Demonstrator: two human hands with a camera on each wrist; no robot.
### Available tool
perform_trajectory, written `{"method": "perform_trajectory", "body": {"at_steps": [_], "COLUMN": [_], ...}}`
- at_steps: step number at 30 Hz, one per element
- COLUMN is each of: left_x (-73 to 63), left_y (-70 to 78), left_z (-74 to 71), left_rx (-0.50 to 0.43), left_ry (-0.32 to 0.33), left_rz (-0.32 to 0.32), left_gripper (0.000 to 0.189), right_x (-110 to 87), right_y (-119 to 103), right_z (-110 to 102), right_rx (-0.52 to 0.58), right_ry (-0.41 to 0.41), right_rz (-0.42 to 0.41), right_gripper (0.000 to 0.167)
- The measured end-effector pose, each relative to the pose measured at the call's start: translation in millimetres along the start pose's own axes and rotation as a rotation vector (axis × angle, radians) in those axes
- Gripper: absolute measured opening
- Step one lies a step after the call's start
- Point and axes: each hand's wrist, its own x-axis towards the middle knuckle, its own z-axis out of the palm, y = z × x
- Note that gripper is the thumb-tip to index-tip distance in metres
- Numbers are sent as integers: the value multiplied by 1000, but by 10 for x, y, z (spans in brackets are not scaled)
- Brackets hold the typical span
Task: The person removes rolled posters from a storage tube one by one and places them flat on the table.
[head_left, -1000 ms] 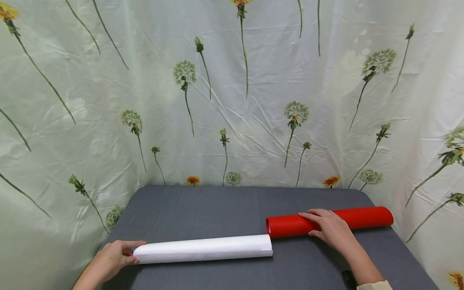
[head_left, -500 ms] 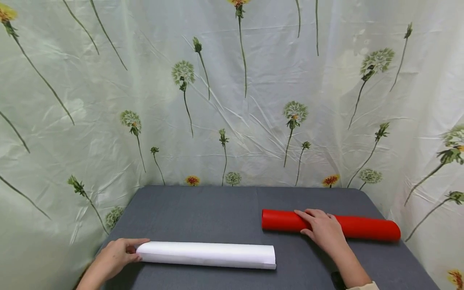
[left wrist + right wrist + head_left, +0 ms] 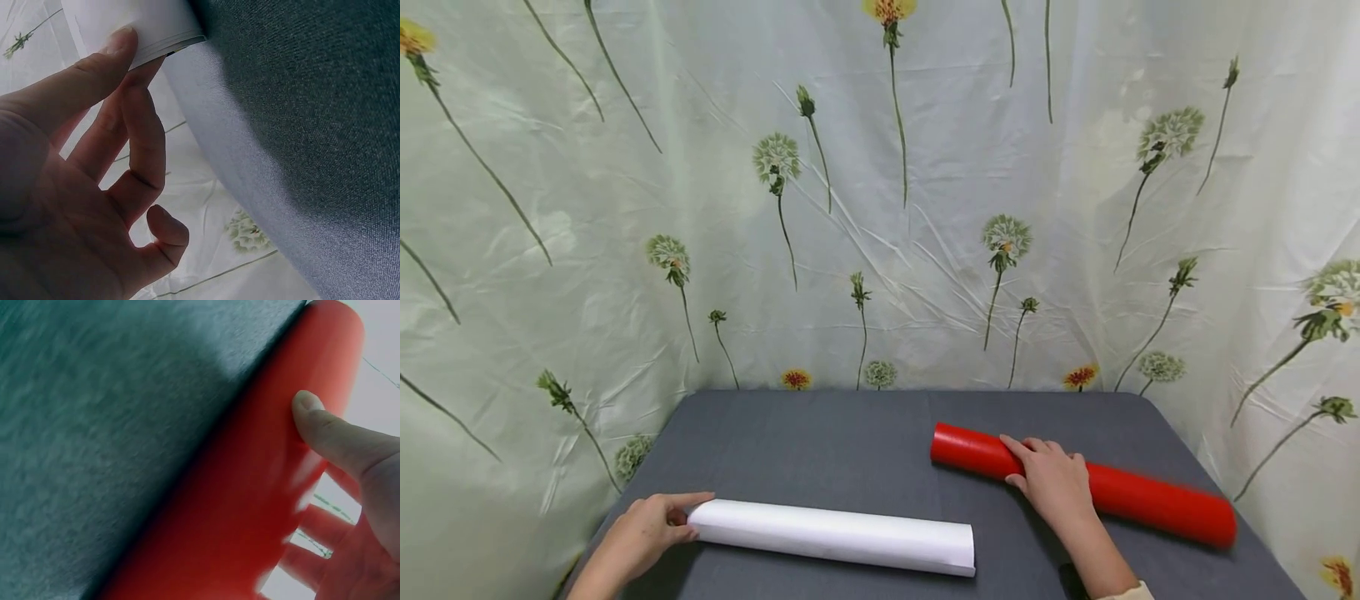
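A white paper roll (image 3: 835,533) lies across the near left part of the grey table. My left hand (image 3: 647,532) pinches its left end; in the left wrist view the thumb (image 3: 122,47) presses the outside of the white roll (image 3: 134,22) and the other fingers are behind or inside the end. A red roll (image 3: 1157,500) slants over the right side, its right end closer to me. My right hand (image 3: 1054,483) grips it left of its middle. The right wrist view shows the thumb (image 3: 319,422) on the near side of the red roll (image 3: 231,487), fingers round the far side.
The grey cloth-covered table (image 3: 805,442) has its far edge against a pale curtain (image 3: 880,208) printed with dandelions. The same curtain closes in the left and right sides. A dark band (image 3: 1071,579) sits at the right wrist.
The red roll has turned, its right end swinging toward me and its left end away. The white roll's right end has also come nearer me. Both hands keep their holds.
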Motion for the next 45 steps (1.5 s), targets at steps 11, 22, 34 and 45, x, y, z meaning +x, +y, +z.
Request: {"method": "perform_trajectory", "body": {"at_steps": [11,22,34,45], "left_x": [13,-86,-124,-256], "left_y": [23,10,63,308], "left_z": [15,56,14,108], "left_rx": [3,9,13,230], "left_ry": [-7,15,30,230], "left_rz": [-10,15,49,344], "left_gripper": [57,59,63,63], "right_x": [-7,-149,-193,-392], "right_y": [-38,-32,44,250], "right_z": [1,1,-60,-236], "right_rx": [8,8,57,138], "right_ry": [-19,25,27,29], "right_rz": [29,17,-2,72], "right_gripper": [68,69,75,75]}}
